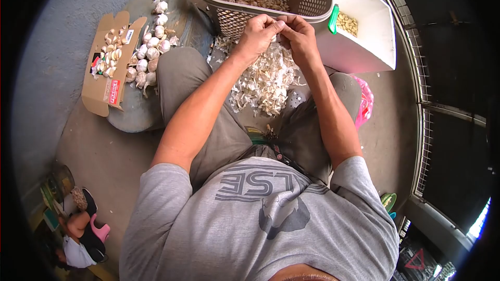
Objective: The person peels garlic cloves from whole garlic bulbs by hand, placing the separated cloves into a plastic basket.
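Observation:
My left hand [255, 37] and my right hand [299, 39] meet in front of the basket, thumbs and fingers pinched together. Between them a small pale piece of garlic [274, 38] shows, mostly covered by the fingers. Directly below lies a heap of papery garlic skins [268, 80] between my legs. Just beyond my fingertips stands a tall perforated basket [221, 1] with garlic pieces [263, 3] inside. To its right, a white box [364, 47] holds peeled garlic cloves [346, 24], and a green-handled tool [333, 19] hangs on its near rim.
At left, garlic bulbs [152, 52] lie on a round grey surface [133, 117]. Beside them an open cardboard box [96, 96] holds loose cloves [111, 54]. A pink plastic bag [366, 101] is by my right knee. Another person [80, 234] sits at the lower left.

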Action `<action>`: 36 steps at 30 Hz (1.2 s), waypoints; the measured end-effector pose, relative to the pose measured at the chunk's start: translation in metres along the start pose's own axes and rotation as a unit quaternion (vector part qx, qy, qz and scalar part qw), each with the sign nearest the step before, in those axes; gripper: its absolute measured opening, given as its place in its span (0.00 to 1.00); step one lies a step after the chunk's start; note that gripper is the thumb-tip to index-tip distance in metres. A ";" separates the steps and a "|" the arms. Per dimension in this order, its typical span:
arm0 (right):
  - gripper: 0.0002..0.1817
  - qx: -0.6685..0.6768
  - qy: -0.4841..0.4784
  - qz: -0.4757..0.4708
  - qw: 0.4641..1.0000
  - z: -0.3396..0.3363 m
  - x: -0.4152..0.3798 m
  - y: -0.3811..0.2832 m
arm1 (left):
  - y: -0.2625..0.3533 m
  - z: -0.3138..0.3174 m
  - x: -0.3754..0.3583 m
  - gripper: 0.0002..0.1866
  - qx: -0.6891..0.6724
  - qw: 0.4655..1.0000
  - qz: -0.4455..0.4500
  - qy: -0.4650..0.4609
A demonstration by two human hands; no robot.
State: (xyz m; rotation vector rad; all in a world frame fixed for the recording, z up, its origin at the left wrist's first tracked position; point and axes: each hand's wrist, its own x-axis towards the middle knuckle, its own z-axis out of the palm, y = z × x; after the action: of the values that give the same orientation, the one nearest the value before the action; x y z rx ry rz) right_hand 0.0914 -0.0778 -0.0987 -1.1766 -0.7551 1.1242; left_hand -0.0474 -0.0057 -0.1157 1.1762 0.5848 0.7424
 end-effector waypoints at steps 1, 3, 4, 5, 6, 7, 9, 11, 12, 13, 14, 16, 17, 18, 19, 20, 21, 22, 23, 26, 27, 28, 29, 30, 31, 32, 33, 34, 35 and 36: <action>0.05 0.057 -0.017 0.042 0.997 -0.003 -0.001 0.001 | -0.004 -0.003 0.001 0.12 0.031 0.999 0.015 0.000; 0.06 0.131 -0.013 0.083 0.988 -0.003 -0.003 0.000 | -0.002 -0.001 -0.001 0.12 0.034 0.999 0.026 0.010; 0.07 0.159 -0.019 0.093 0.983 -0.004 -0.004 -0.001 | -0.001 0.001 -0.002 0.12 0.036 0.999 0.031 0.014; 0.07 0.187 -0.026 0.101 0.977 -0.005 -0.004 -0.002 | 0.002 0.000 -0.003 0.12 0.000 1.000 0.013 0.007; 0.09 0.232 -0.046 0.108 0.965 -0.010 0.001 0.002 | 0.004 -0.002 -0.004 0.12 -0.035 0.999 -0.005 0.002; 0.09 0.209 -0.035 0.094 0.973 -0.011 0.001 0.005 | 0.008 -0.003 -0.005 0.12 -0.071 0.997 -0.022 -0.004; 0.09 0.161 -0.014 0.064 0.985 -0.005 -0.001 0.000 | 0.011 0.002 -0.006 0.12 -0.074 0.997 -0.011 0.009; 0.10 0.103 -0.008 0.034 0.994 0.000 -0.002 -0.010 | 0.006 0.004 -0.005 0.12 -0.076 0.997 0.006 0.025; 0.11 0.075 -0.005 0.019 0.997 0.003 -0.003 -0.015 | 0.003 0.002 -0.004 0.13 -0.055 0.998 0.013 0.023; 0.11 0.016 -0.026 0.016 0.999 0.006 -0.004 -0.018 | 0.000 0.001 -0.002 0.13 -0.034 0.999 0.019 0.022; 0.12 -0.042 -0.047 0.012 0.998 0.008 -0.005 -0.020 | 0.000 0.000 -0.002 0.14 -0.013 0.999 0.026 0.020; 0.13 -0.135 -0.083 -0.016 0.987 0.008 -0.006 -0.017 | -0.002 -0.005 -0.002 0.14 -0.085 0.995 -0.030 0.035; 0.12 -0.132 -0.081 -0.005 0.988 0.008 -0.006 -0.017 | 0.001 -0.005 -0.004 0.14 -0.121 0.990 -0.058 0.042; 0.11 -0.129 -0.079 0.006 0.988 0.007 -0.007 -0.017 | 0.004 -0.003 -0.005 0.15 -0.113 0.990 -0.068 0.051; 0.11 -0.127 -0.077 0.017 0.989 0.006 -0.008 -0.018 | 0.006 -0.002 -0.008 0.14 -0.121 0.989 -0.070 0.057; 0.10 -0.111 -0.077 0.007 0.991 0.009 -0.009 -0.019 | 0.007 -0.002 -0.009 0.14 -0.128 0.987 -0.072 0.063; 0.10 -0.089 -0.073 0.004 0.993 0.011 -0.009 -0.015 | 0.008 -0.001 -0.010 0.14 -0.136 0.986 -0.074 0.069; 0.09 -0.067 -0.069 0.002 0.995 0.012 -0.009 -0.009 | 0.007 -0.001 -0.010 0.13 -0.139 0.985 -0.069 0.073; 0.09 -0.045 -0.064 -0.001 0.997 0.014 -0.008 -0.007 | 0.007 -0.003 -0.009 0.12 -0.142 0.985 -0.065 0.077; 0.07 -0.006 -0.067 -0.010 0.998 0.015 -0.007 -0.002 | 0.012 -0.003 -0.008 0.11 -0.179 0.973 -0.089 0.112; 0.06 0.017 -0.064 -0.010 0.998 0.017 -0.007 -0.001 | 0.015 -0.002 -0.010 0.11 -0.197 0.966 -0.104 0.128; 0.06 0.009 -0.070 -0.013 0.997 0.018 -0.007 0.000 | 0.008 -0.006 -0.006 0.11 -0.175 0.973 -0.089 0.124; 0.06 0.037 -0.070 -0.008 0.997 0.018 -0.008 0.000 | 0.008 -0.006 -0.008 0.11 -0.185 0.972 -0.089 0.112; 0.06 0.064 -0.071 -0.005 0.995 0.017 -0.007 -0.001 | 0.010 -0.006 -0.008 0.11 -0.194 0.972 -0.088 0.099; 0.06 0.092 -0.072 -0.003 0.993 0.016 -0.005 -0.003 | 0.012 -0.006 -0.007 0.11 -0.204 0.971 -0.086 0.086; 0.07 0.121 -0.061 0.000 0.991 0.014 -0.004 -0.002 | 0.011 -0.004 -0.007 0.11 -0.181 0.976 -0.076 0.093; 0.07 0.126 -0.059 0.019 0.990 0.010 -0.002 -0.001 | 0.009 -0.002 -0.007 0.11 -0.168 0.980 -0.056 0.094; 0.07 0.131 -0.057 0.038 0.989 0.006 0.000 -0.002 | 0.008 0.000 -0.007 0.11 -0.155 0.983 -0.036 0.096; 0.08 0.136 -0.054 0.056 0.988 0.005 0.000 -0.004 | 0.004 0.001 -0.007 0.11 -0.141 0.985 -0.017 0.096; 0.07 0.107 -0.041 0.063 0.991 0.009 0.001 -0.002 | 0.002 0.000 -0.005 0.12 -0.134 0.986 -0.014 0.094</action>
State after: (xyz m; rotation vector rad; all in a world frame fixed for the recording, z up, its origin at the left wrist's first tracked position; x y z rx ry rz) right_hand 0.0840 -0.0742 -0.0949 -1.0120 -0.6109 1.3317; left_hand -0.0512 -0.0088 -0.1138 0.8534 0.6334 0.8852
